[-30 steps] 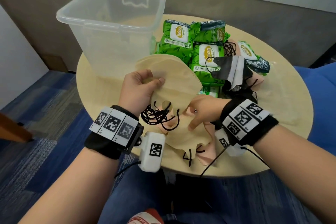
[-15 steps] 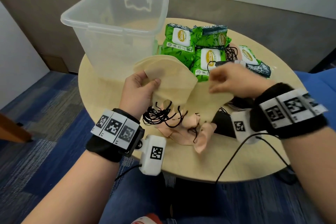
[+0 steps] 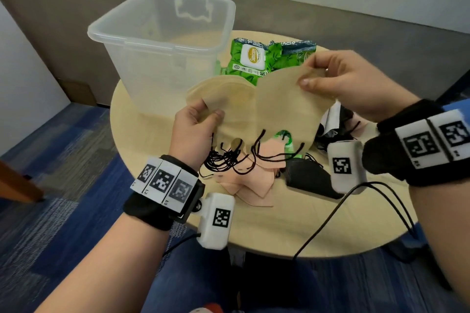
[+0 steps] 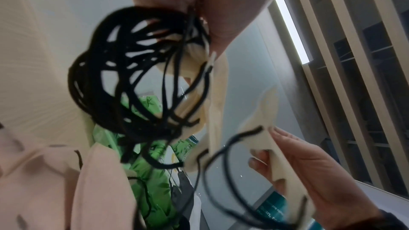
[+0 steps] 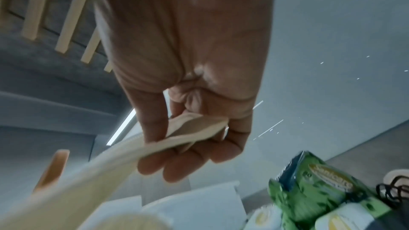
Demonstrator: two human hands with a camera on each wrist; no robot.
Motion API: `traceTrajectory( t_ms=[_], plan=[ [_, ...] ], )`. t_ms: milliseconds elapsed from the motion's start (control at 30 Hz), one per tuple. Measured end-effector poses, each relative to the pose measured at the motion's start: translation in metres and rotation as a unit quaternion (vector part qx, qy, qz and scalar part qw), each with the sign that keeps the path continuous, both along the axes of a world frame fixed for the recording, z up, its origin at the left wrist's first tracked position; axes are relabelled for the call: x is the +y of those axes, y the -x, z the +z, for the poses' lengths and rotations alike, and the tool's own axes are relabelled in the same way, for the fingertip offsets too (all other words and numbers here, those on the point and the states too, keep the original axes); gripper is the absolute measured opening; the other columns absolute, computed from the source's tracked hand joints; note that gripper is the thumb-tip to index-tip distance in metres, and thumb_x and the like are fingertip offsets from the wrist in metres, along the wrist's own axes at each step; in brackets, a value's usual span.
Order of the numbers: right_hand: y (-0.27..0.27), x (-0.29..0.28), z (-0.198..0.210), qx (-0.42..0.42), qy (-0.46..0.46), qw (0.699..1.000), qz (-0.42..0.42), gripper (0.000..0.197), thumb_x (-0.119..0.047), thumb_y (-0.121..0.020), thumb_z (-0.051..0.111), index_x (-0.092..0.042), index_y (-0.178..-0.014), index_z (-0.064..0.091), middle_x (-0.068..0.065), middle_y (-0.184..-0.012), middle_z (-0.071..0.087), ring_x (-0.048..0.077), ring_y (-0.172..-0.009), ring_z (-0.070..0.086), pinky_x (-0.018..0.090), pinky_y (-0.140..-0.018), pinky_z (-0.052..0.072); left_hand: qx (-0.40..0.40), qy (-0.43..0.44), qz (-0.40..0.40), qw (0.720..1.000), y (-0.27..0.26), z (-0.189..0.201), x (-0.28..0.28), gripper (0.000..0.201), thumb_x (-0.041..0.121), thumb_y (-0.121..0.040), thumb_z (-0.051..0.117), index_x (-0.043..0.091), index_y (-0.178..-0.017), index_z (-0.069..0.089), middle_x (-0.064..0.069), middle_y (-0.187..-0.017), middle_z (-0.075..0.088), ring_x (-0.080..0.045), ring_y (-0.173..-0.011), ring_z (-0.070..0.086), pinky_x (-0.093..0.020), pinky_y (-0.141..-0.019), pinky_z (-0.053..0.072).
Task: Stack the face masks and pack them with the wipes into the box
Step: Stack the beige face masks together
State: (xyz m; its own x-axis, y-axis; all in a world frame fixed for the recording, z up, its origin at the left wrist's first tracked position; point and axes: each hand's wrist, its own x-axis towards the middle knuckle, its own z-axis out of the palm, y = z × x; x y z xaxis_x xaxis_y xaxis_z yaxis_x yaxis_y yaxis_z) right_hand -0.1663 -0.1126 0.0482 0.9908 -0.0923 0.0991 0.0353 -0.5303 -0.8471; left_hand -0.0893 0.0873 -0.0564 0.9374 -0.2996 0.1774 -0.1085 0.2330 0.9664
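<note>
My left hand (image 3: 207, 115) grips a stack of beige face masks (image 3: 223, 94) above the table, and their black ear loops (image 3: 223, 160) (image 4: 137, 69) dangle below it. My right hand (image 3: 311, 75) (image 5: 183, 137) pinches the top edge of one more beige mask (image 3: 279, 107) (image 5: 110, 172), held up against the right side of that stack. Pink masks (image 3: 249, 183) and black masks (image 3: 307, 178) lie on the round table (image 3: 267, 234). Green wipes packs (image 3: 251, 58) (image 5: 309, 190) sit behind the masks. The clear plastic box (image 3: 162, 40) stands open at the back left.
Camera cables (image 3: 323, 226) trail from my right wrist over the table's front edge. Another wipes pack (image 3: 286, 138) shows under the raised mask. Blue carpet surrounds the table, and a wall runs close behind it.
My right hand lifted a beige mask off the table and carried it up and to the right, level with the left hand's stack. The left hand rose slightly, still holding its stack.
</note>
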Motion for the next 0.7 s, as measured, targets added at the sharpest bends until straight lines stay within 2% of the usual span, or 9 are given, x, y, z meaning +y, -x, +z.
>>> traceTrajectory(
  t_ms=[67,167,233,300,367,433,500,567,700],
  plan=[
    [-0.008,0.007,-0.012,0.026,0.038,0.999,-0.007,0.020,-0.004,-0.089,0.057,-0.019,-0.076,0.056,-0.001,-0.073,0.059,0.014,-0.067,0.054,0.028,-0.061,0.043,-0.003,0.007,-0.013,1.000,0.004,0.003,-0.002,0.024,-0.006,-0.089,0.052,0.004,-0.108,0.063,0.002,-0.090,0.069,-0.003,-0.076,0.066,-0.017,-0.071,0.053],
    [-0.017,0.014,-0.025,0.050,0.127,0.990,-0.023,0.021,-0.012,-0.089,0.060,-0.024,-0.073,0.053,-0.003,-0.074,0.054,0.015,-0.072,0.049,0.026,-0.063,0.038,-0.001,0.026,-0.015,1.000,0.006,0.006,-0.003,0.017,-0.001,-0.091,0.052,0.005,-0.101,0.065,0.010,-0.075,0.070,0.000,-0.069,0.064,-0.014,-0.063,0.050],
    [-0.017,0.017,-0.028,0.073,0.145,0.987,-0.013,0.019,-0.013,-0.088,0.060,-0.024,-0.074,0.053,-0.002,-0.074,0.054,0.013,-0.071,0.048,0.025,-0.065,0.038,-0.002,0.014,-0.004,1.000,0.005,0.008,-0.003,0.014,0.003,-0.092,0.052,0.008,-0.094,0.065,0.012,-0.061,0.067,0.001,-0.054,0.058,-0.012,-0.051,0.046],
    [-0.015,0.020,-0.028,0.085,0.138,0.987,0.003,0.018,-0.011,-0.088,0.060,-0.022,-0.075,0.055,0.000,-0.071,0.054,0.012,-0.065,0.048,0.022,-0.061,0.039,-0.003,-0.001,0.006,1.000,0.005,0.008,-0.002,0.013,0.005,-0.092,0.052,0.010,-0.090,0.064,0.012,-0.054,0.063,-0.001,-0.047,0.053,-0.012,-0.043,0.040],
    [-0.013,0.021,-0.027,0.086,0.138,0.987,0.012,0.018,-0.011,-0.088,0.061,-0.022,-0.074,0.056,0.002,-0.073,0.055,0.013,-0.065,0.049,0.025,-0.061,0.039,0.000,-0.003,0.008,1.000,0.004,0.005,-0.003,0.015,0.007,-0.092,0.053,0.013,-0.086,0.065,0.004,-0.063,0.062,-0.016,-0.058,0.052,-0.016,-0.044,0.039],
    [-0.012,0.022,-0.027,0.084,0.152,0.985,0.022,0.017,-0.012,-0.087,0.062,-0.023,-0.075,0.057,0.000,-0.075,0.057,0.013,-0.071,0.050,0.028,-0.068,0.042,0.002,-0.003,0.005,1.000,0.003,0.004,-0.003,0.015,0.008,-0.092,0.054,0.015,-0.085,0.065,-0.001,-0.069,0.063,-0.019,-0.064,0.053,-0.020,-0.050,0.043],
    [-0.013,0.022,-0.027,0.089,0.169,0.981,0.034,0.014,-0.012,-0.086,0.063,-0.022,-0.077,0.059,-0.001,-0.080,0.060,0.014,-0.077,0.053,0.032,-0.076,0.044,0.006,0.011,-0.001,1.000,0.002,0.003,-0.003,0.014,0.005,-0.092,0.054,0.011,-0.089,0.066,0.009,-0.070,0.068,-0.007,-0.066,0.062,-0.017,-0.059,0.050],
    [-0.013,0.022,-0.027,0.098,0.170,0.979,0.045,0.012,-0.011,-0.085,0.064,-0.020,-0.079,0.061,0.000,-0.082,0.063,0.014,-0.079,0.055,0.032,-0.079,0.046,0.005,0.019,-0.007,1.000,0.002,0.003,-0.003,0.013,0.004,-0.092,0.053,0.007,-0.093,0.065,0.012,-0.069,0.070,0.000,-0.067,0.064,-0.014,-0.062,0.050],
    [-0.014,0.019,-0.026,0.082,0.150,0.985,0.021,0.018,-0.008,-0.084,0.065,-0.021,-0.074,0.061,-0.001,-0.077,0.064,0.012,-0.075,0.056,0.031,-0.078,0.046,-0.023,-0.022,0.029,0.999,-0.003,0.001,-0.002,0.014,0.006,-0.092,0.055,0.006,-0.102,0.064,0.003,-0.085,0.068,0.003,-0.071,0.062,-0.012,-0.069,0.050]
  ],
)
